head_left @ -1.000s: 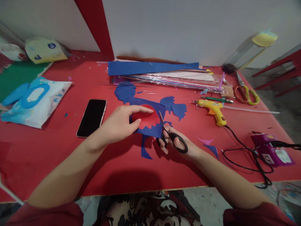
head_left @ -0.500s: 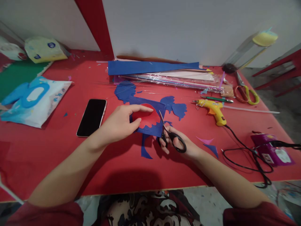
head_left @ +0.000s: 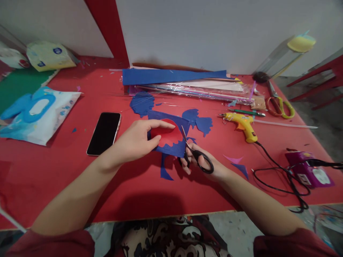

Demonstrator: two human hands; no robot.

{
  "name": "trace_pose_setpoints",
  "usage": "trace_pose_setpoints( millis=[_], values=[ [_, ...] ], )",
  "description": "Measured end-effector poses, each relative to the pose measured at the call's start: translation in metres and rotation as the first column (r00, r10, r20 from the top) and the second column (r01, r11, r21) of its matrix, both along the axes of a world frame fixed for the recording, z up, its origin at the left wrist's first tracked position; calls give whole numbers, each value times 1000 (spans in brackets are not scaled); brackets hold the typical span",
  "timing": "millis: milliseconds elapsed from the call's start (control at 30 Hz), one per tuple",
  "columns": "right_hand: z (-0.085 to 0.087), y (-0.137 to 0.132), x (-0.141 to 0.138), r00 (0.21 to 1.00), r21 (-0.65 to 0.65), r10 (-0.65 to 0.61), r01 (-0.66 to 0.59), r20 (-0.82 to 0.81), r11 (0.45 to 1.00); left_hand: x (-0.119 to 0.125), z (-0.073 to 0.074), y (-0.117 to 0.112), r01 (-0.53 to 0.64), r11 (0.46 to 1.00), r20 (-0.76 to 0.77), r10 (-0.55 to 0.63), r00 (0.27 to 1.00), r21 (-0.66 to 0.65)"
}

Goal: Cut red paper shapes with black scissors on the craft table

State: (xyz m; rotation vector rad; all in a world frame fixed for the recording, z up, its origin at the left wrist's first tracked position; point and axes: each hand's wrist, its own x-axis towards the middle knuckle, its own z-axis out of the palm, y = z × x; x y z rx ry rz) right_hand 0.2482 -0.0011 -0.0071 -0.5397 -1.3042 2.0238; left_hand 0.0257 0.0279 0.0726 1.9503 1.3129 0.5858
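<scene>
My left hand grips the left side of a blue sheet, thumb and forefinger spread over its face and the other fingers bent behind it. A rounded red area with a wavy lower edge shows inside the sheet; whether it is an opening is unclear. In my right hand are black-handled scissors, fingers in the loops. Their blades are at the sheet's right edge, and one blade lies visible over it. Cut blue pieces lie around: a rounded one, a wavy one and a narrow strip.
A black phone and a wipes pack lie to the left. Rightward are a yellow glue gun with a looping cord, a green cutter, other scissors and a purple box. Wrapped craft materials lie behind.
The scissors' handle loops have spread slightly apart, with the right-hand fingers shifting a little. My left hand stays in place on the blue sheet.
</scene>
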Motion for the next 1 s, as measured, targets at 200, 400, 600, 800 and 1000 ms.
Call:
trace_pose_setpoints(
  millis=[200, 400, 600, 800, 1000],
  values=[
    [-1, 0, 0, 1000, -13, 0, -1, -23, 1000, 1, 0, 0, -8, 1000, 2, 8, 1000, 4],
    [1, 0, -1, 1000, -48, -8, 7, -20, 999, 3, -1, 0, -20, 1000, 8, 19, 1000, 3],
    [-2, -1, -1, 999, -46, -27, 25, -37, 999, 1, -1, -1, -14, 1000, 23, 14, 1000, -1],
    [1, 0, -1, 999, -52, -4, 2, -46, 999, 1, 2, 0, 3, 1000, -9, -3, 1000, -15],
    [3, 0, -1, 1000, -62, -18, 18, 4, 998, 1, 2, 1, 2, 1000, 7, -2, 1000, -22]
  ],
)
